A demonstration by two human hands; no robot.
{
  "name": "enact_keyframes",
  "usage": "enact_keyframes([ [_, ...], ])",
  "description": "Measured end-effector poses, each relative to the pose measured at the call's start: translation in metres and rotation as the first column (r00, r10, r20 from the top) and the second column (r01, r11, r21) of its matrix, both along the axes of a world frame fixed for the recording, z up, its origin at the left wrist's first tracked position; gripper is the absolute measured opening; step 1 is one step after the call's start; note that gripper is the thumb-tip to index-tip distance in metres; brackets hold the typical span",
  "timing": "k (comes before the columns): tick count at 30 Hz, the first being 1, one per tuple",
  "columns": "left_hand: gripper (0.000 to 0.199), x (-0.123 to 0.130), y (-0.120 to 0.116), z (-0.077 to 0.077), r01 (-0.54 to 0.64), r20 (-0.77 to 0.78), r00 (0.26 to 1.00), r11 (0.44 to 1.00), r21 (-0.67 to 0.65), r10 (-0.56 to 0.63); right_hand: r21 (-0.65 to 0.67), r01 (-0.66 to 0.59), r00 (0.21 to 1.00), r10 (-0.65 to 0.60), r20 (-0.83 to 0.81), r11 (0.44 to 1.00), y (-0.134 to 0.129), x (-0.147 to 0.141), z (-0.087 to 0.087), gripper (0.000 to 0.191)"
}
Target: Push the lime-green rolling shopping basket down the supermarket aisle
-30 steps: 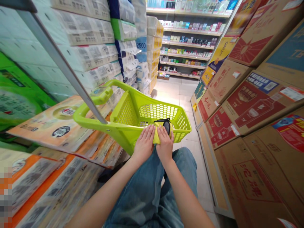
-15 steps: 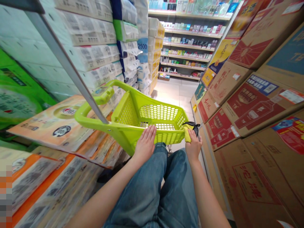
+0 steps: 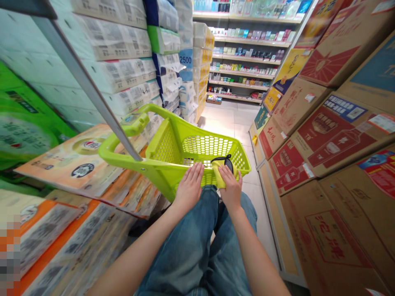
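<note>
A lime-green wheeled shopping basket (image 3: 237, 152) with perforated walls lies across the aisle before my knees. Its grey metal pull handle (image 3: 89, 88) slants up to the upper left. On the near rim, my left hand (image 3: 190, 184) lies flat with fingers stretched out, holding nothing. My right hand (image 3: 231, 185) presses a yellow cloth (image 3: 217, 177) with black edging and a black loop over the same rim, to the right of my left hand. The fingers cover part of the cloth. The inside of the basket shows only its mesh walls and part of the floor.
Wrapped paper packs (image 3: 123, 70) are stacked along the left, with orange-and-white packs (image 3: 77, 156) lower down. Printed cardboard boxes (image 3: 333, 197) line the right side. Shelves of small goods (image 3: 243, 61) stand at the aisle's far end, beyond the pale tiled floor (image 3: 225, 119).
My right hand has slid left along the rim with the yellow cloth, from the far right corner toward my left hand. My left hand has stayed in place.
</note>
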State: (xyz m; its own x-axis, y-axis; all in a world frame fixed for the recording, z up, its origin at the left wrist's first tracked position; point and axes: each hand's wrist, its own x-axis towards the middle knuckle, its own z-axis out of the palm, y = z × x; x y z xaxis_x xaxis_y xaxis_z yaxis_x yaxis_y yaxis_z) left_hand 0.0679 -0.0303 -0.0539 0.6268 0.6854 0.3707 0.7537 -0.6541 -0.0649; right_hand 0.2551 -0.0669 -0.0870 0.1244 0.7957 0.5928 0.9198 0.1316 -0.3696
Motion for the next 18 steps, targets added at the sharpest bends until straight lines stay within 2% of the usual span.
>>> enact_keyframes([
  [4, 0.073, 0.000, 0.000, 0.000, -0.004, -0.004, 1.000, 1.000, -0.007, 0.004, -0.016, 0.177, 0.980, -0.177, -0.091, 0.984, -0.008, 0.068, -0.019, 0.068],
  [7, 0.073, 0.001, 0.000, -0.001, -0.002, 0.000, 1.000, 1.000, -0.013, 0.002, -0.057, 0.277, 0.944, -0.283, -0.172, 0.959, -0.006, 0.087, -0.022, 0.067],
  [9, 0.073, 0.002, 0.000, -0.002, -0.006, 0.007, 1.000, 1.000, -0.015, 0.006, -0.068, 0.326, 0.925, -0.333, -0.183, 0.943, -0.002, 0.072, -0.018, 0.066],
  [11, 0.073, 0.003, 0.000, -0.002, -0.010, 0.015, 1.000, 1.000, -0.012, 0.010, -0.063, 0.311, 0.936, -0.318, -0.152, 0.948, 0.004, 0.038, -0.009, 0.066],
  [15, 0.073, 0.002, 0.000, -0.003, 0.003, 0.022, 1.000, 1.000, -0.006, -0.003, -0.042, 0.088, 0.993, -0.092, -0.079, 0.995, 0.012, -0.040, 0.008, 0.074],
  [18, 0.073, 0.000, 0.001, -0.002, 0.016, 0.017, 1.000, 1.000, -0.003, -0.016, -0.009, -0.003, 0.999, 0.002, -0.045, 1.000, 0.010, -0.058, 0.012, 0.073],
])
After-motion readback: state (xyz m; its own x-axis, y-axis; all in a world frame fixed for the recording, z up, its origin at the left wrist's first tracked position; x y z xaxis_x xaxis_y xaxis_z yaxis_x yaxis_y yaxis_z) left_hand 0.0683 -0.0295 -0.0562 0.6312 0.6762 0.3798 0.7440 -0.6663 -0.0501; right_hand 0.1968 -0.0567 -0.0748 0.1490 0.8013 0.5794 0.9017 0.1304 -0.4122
